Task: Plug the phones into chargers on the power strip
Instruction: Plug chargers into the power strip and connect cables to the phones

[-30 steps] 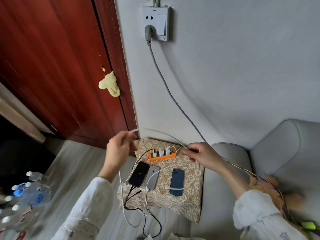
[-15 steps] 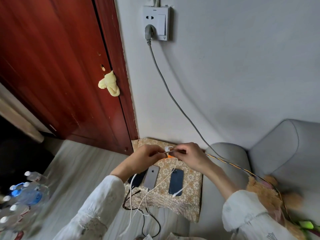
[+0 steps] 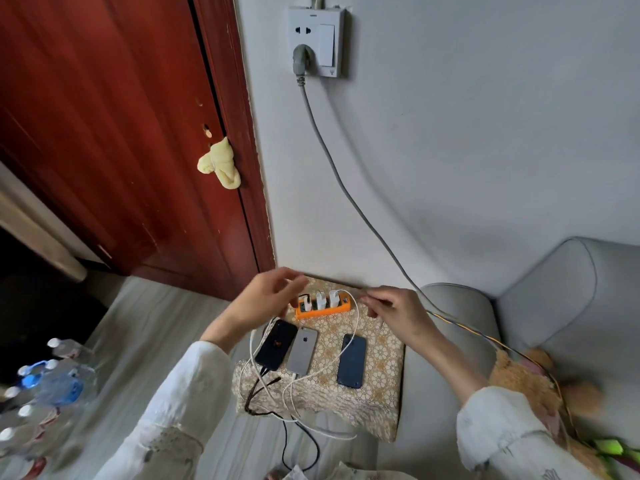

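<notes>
An orange power strip (image 3: 323,310) lies at the back of a small table under a patterned cloth (image 3: 382,362). Three white chargers (image 3: 320,298) stand in it. In front lie a black phone (image 3: 277,344), a silver phone (image 3: 303,349) and a dark blue phone (image 3: 351,365), with white cables (image 3: 291,393) and a black one running off the front edge. My left hand (image 3: 263,301) hovers open over the strip's left end. My right hand (image 3: 391,308) is at the strip's right end, fingertips pinched on the white cable that loops from the right charger.
A grey cord (image 3: 346,188) runs from the wall socket (image 3: 317,39) down to the strip. A red door (image 3: 121,133) with a yellow cloth (image 3: 220,164) is on the left. Water bottles (image 3: 41,386) stand on the floor. A grey sofa (image 3: 554,306) is on the right.
My hands, joined over the strip half a second ago, have moved apart. The left hand has let go and opened; a white cable now arcs from the right charger.
</notes>
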